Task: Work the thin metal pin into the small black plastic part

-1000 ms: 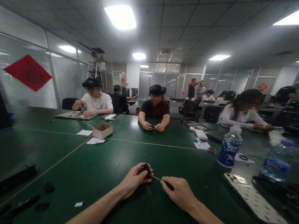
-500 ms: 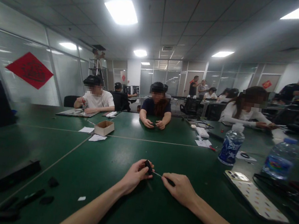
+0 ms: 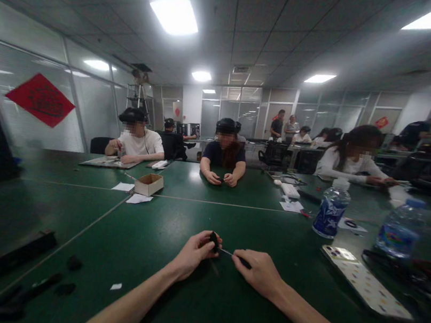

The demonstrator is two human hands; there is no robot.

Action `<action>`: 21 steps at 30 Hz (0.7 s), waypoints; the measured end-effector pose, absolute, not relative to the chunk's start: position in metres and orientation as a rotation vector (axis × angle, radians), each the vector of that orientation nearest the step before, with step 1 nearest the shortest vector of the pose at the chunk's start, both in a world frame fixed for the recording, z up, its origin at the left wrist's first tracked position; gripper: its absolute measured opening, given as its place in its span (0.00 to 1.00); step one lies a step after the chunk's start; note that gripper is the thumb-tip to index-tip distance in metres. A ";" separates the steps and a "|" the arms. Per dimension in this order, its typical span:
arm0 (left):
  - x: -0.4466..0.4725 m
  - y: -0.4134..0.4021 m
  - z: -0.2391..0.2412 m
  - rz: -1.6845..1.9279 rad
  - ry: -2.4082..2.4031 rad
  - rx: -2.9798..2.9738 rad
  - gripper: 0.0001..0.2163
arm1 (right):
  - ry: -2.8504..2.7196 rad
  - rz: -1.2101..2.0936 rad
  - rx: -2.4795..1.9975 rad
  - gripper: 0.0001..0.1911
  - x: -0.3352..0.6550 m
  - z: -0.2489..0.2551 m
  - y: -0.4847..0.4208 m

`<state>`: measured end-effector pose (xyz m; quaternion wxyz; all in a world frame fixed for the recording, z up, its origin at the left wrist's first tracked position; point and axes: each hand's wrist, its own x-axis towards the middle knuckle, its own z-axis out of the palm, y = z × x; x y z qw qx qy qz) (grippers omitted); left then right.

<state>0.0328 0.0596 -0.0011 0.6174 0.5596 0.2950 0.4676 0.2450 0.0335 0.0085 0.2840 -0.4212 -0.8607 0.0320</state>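
Note:
A small black part (image 3: 213,241) is pinched in the fingers of my left hand (image 3: 192,254), above the green table (image 3: 165,224). Its exact kind is too small to tell. My right hand (image 3: 259,270) is closed round the dark handle of a screwdriver (image 3: 227,252). The thin metal shaft points left, and its tip reaches the black part; whether it sits in a screw I cannot make out. On the table at the lower left lie several loose black pieces (image 3: 65,288) and a long black housing (image 3: 21,252).
On the right stand a blue-labelled bottle (image 3: 331,208) and a blue-capped bottle (image 3: 400,229), with a patterned phone (image 3: 367,281) before them. An open cardboard box (image 3: 149,185) sits ahead left. A scrap of white paper (image 3: 116,287) lies near my left forearm. Other people sit across the table.
The view has shifted very slightly. Both hands keep almost the same place, and the screwdriver tip stays at the black part.

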 end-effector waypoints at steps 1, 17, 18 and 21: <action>0.033 0.060 -0.002 1.073 0.678 1.274 0.13 | -2.300 0.072 -1.123 0.15 0.245 0.008 0.034; 0.031 0.065 -0.002 1.038 0.692 1.101 0.09 | -2.203 0.192 -1.037 0.14 0.247 0.006 0.039; 0.030 0.066 -0.003 1.044 0.685 1.076 0.09 | -2.248 0.191 -1.017 0.14 0.246 0.007 0.038; 0.030 0.066 -0.002 1.044 0.679 1.028 0.09 | -2.271 0.183 -1.045 0.15 0.244 0.009 0.034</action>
